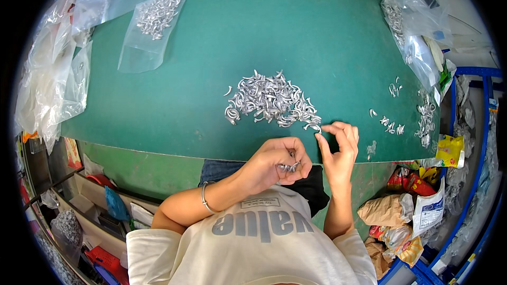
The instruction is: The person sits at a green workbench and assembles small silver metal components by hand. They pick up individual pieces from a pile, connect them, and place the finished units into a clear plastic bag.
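At the near table (158,116) edge, head view: left hand (272,164) cupped shut round a few silver clips (289,167), held just off the green top. Right hand (338,150) pinching one clip (318,132) at the edge of the clip pile (272,100). Bagged clips (153,21) far left; loose clips (391,125) lie right.
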Motion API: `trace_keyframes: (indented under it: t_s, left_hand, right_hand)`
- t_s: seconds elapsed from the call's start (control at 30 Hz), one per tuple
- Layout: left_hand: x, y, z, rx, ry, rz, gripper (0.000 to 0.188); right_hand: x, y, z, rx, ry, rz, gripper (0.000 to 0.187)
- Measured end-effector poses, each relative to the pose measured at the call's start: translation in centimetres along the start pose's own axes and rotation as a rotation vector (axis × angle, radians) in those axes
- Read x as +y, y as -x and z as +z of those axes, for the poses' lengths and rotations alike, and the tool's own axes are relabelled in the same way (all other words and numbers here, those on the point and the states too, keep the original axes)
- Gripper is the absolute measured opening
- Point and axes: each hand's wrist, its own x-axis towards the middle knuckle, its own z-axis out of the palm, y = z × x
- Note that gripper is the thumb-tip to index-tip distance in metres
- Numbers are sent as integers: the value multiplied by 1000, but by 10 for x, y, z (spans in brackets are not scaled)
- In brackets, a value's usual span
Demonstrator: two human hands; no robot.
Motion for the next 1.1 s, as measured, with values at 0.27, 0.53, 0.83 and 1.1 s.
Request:
trace_keyframes:
  t_s: [0.27, 0.53, 0.83, 1.1]
  left_hand:
    - [-15, -6, 0, 304, -622, 355, 18]
    - [-15, -5, 3, 318, -663, 379, 10]
    - [-5, 0, 3, 185, -250, 67, 14]
    - [-5, -1, -1, 59, 72, 117, 11]
  right_hand:
    - [-7, 3, -10, 4, -281, 118, 7]
    - [-20, 12, -12, -195, -798, 274, 2]
    - [-18, 13, -11, -239, -949, 282, 5]
    - [-7, -1, 5, -40, -121, -60, 12]
